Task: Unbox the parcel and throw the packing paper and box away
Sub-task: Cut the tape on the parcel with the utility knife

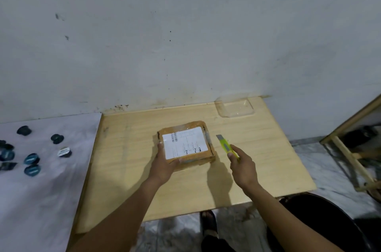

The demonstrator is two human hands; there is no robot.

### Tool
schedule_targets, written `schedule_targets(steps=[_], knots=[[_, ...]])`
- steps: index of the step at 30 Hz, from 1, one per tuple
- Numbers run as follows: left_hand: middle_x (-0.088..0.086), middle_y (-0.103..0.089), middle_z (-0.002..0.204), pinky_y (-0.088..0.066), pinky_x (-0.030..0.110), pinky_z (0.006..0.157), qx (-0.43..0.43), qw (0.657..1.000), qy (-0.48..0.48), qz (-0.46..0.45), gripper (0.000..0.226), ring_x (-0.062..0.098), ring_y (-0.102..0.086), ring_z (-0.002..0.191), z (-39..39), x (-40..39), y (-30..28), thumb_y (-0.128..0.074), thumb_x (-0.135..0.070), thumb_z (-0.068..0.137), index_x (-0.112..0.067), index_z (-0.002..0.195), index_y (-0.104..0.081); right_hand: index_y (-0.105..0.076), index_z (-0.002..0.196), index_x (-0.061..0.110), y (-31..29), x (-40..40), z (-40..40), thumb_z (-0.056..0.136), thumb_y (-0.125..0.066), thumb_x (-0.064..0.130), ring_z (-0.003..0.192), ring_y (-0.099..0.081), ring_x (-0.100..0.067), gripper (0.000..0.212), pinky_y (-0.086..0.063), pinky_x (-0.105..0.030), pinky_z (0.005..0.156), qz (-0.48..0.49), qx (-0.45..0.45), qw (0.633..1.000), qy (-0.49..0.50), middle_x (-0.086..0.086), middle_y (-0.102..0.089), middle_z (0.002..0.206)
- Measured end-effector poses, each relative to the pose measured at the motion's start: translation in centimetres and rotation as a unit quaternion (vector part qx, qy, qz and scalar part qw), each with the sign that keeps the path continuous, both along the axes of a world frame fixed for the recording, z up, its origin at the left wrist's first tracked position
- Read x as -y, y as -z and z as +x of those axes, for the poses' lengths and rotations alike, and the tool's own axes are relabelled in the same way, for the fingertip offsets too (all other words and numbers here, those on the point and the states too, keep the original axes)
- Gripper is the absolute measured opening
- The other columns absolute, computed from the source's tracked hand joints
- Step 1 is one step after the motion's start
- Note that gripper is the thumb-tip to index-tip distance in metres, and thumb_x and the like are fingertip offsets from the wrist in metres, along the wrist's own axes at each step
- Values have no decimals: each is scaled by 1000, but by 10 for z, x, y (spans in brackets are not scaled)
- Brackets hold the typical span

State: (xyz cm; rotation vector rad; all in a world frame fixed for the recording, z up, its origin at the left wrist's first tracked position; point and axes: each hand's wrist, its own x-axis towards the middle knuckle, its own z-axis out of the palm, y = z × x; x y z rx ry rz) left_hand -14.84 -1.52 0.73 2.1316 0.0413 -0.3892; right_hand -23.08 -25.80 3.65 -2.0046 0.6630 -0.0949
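Parcel [186, 144] on worktop [257, 169], left hand [164, 166] grasping its near corner.
Right hand [243, 167] clenches a knife [226, 146] just right of it, blade pointing away.

Parcel [186, 144] on table [257, 169], under left hand [162, 166] fingertips. Cutter [226, 146] in right hand [243, 167], right of parcel. Tray [235, 108] beyond right hand. Discs [31, 159] far left of left hand.

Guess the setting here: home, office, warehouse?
Likely a plain room at home, not a warehouse: a small wooden table against a scuffed wall, one taped parcel on it, marble-like floor below.
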Motion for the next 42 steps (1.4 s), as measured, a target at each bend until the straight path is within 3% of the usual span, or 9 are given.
schedule_targets(steps=[3, 5, 8, 12, 18, 23, 29, 38, 42], knots=[[-8, -44, 146, -44, 37, 100, -6, 1000, 24, 9, 104, 18, -46, 131, 3, -5, -2, -80, -49, 71, -28, 150, -16, -53, 138, 21, -7, 0, 11, 100, -47, 31, 83, -57, -22, 39, -48, -38, 77, -26, -24, 999, -40, -2, -62, 88], [-10, -46, 144, -45, 42, 103, 10, 999, 31, 22, 106, 15, -46, 131, 6, -10, 6, -81, -57, 62, -34, 146, -21, -51, 139, 22, -14, -1, 21, 101, -44, 28, 96, -63, -30, 39, -48, -38, 80, -56, -37, 996, -63, -9, -69, 103], [-9, -46, 142, -47, 43, 102, 37, 997, 44, 48, 108, 14, -46, 130, 7, -11, 4, -81, -56, 59, -37, 146, -21, -50, 139, 23, -26, -5, 39, 102, -41, 23, 109, -58, -36, 38, -45, -37, 83, -88, -49, 990, -96, -12, -67, 120], [-6, -48, 138, -50, 42, 97, 39, 995, 54, 76, 109, 17, -49, 125, 8, -9, -4, -79, -52, 56, -42, 145, -17, -50, 134, 23, -34, -12, 60, 100, -37, 15, 102, -58, -37, 38, -38, -32, 73, -139, -82, 974, -161, -13, -67, 115], [-4, -44, 144, -49, 44, 98, 17, 994, 37, 99, 119, 21, -45, 129, 10, -5, -2, -76, -56, 52, -36, 148, -9, -54, 123, 18, -46, -18, 78, 95, -39, 12, 88, -56, -37, 33, -43, -35, 70, -184, -99, 958, -198, -16, -66, 106], [2, -38, 149, -47, 41, 101, 4, 994, 16, 104, 116, 25, -41, 134, 9, -1, 1, -82, -46, 60, -28, 150, -11, -50, 128, 14, -47, -25, 79, 94, -42, 11, 101, -59, -39, 35, -42, -35, 70, -232, -146, 937, -218, -17, -61, 113], [7, -21, 160, -39, 37, 107, -26, 992, 8, 122, 119, 27, -29, 142, 10, 7, 5, -79, -39, 74, -15, 154, 5, -46, 124, 10, -50, -36, 54, 90, -43, 4, 102, -59, -37, 34, -38, -34, 68, -296, -177, 902, -259, -17, -59, 114], [9, -20, 159, -36, 35, 105, -37, 991, 19, 127, 115, 28, -28, 142, 16, 10, 0, -79, -32, 76, -12, 154, 4, -50, 118, 11, -45, -30, 18, 88, -36, 3, 100, -57, -37, 34, -41, -36, 71, -276, -192, 905, -260, -17, -59, 113], [7, -27, 155, -42, 39, 103, -33, 985, 76, 153, 113, 29, -34, 138, 31, 0, -10, -79, -41, 68, -18, 153, -9, -52, 132, 14, -53, -8, 11, 97, -43, 14, 111, -55, -36, 36, -44, -36, 81, -209, -164, 937, -229, -14, -59, 128]])
